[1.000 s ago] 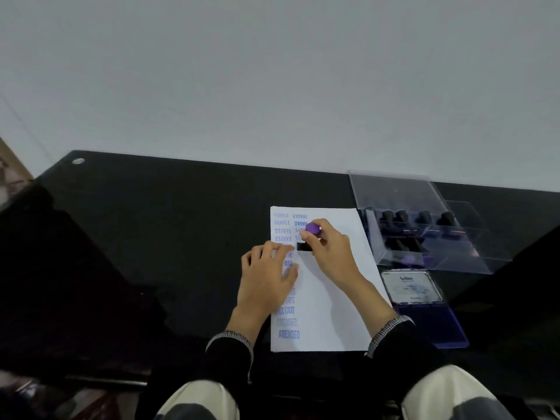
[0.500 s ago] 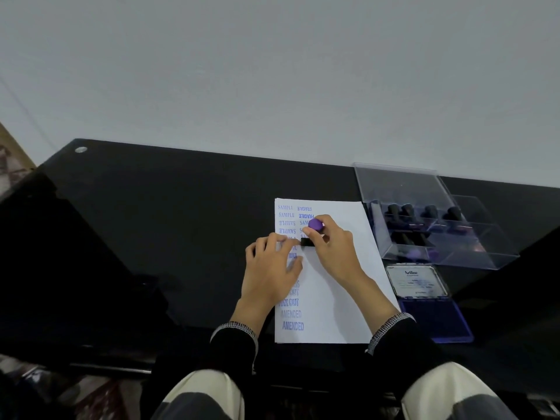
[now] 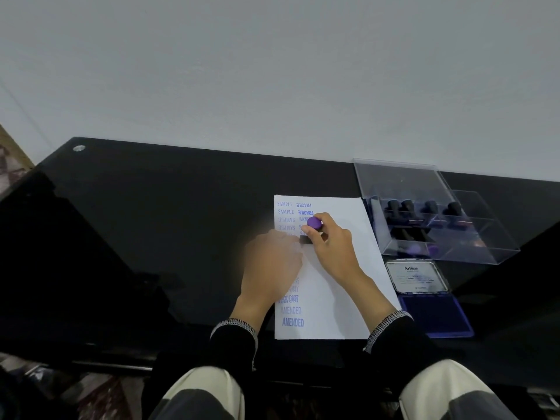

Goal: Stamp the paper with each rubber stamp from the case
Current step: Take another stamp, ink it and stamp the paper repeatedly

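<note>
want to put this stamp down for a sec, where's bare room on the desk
Widest bare patch: the black desk left of the paper, running to its far left corner. A thinner strip lies behind the paper, left of the clear case. Right side is crowded: case, then ink pad hard against the paper's edge.

Single head-worn view, facing forward and down, close over the table [image 3: 151,237]
</note>
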Action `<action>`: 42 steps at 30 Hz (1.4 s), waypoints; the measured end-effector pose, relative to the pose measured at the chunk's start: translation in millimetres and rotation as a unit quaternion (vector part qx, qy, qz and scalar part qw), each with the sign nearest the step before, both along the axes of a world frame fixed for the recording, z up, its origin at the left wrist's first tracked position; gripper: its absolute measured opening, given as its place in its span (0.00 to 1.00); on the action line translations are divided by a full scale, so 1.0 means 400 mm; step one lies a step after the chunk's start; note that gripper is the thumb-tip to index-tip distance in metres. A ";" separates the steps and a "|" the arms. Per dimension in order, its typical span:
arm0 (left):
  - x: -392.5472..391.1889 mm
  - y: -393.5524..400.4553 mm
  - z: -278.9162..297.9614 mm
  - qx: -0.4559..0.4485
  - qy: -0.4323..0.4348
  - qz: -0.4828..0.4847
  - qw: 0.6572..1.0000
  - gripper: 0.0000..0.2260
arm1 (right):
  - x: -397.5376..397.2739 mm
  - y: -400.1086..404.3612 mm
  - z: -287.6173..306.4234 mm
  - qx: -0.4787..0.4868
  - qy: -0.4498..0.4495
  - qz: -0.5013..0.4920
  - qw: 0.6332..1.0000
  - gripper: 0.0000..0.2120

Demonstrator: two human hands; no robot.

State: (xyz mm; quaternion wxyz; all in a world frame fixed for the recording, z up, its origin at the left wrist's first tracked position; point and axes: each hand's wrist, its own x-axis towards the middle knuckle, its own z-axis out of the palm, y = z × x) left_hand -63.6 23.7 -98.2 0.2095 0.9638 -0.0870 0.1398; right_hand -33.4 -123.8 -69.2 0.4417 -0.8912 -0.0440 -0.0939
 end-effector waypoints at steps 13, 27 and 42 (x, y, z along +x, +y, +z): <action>-0.005 -0.008 0.010 -0.015 0.067 0.057 0.996 0.33 | -0.002 0.011 -0.006 0.020 -0.043 -0.015 0.999 0.13; -0.004 -0.009 0.008 -0.009 0.077 0.068 0.995 0.35 | 0.016 0.012 0.006 0.018 -0.043 -0.013 0.999 0.11; -0.004 -0.009 0.010 -0.003 0.075 0.066 0.995 0.35 | 0.007 0.021 -0.006 0.035 -0.052 -0.026 0.998 0.11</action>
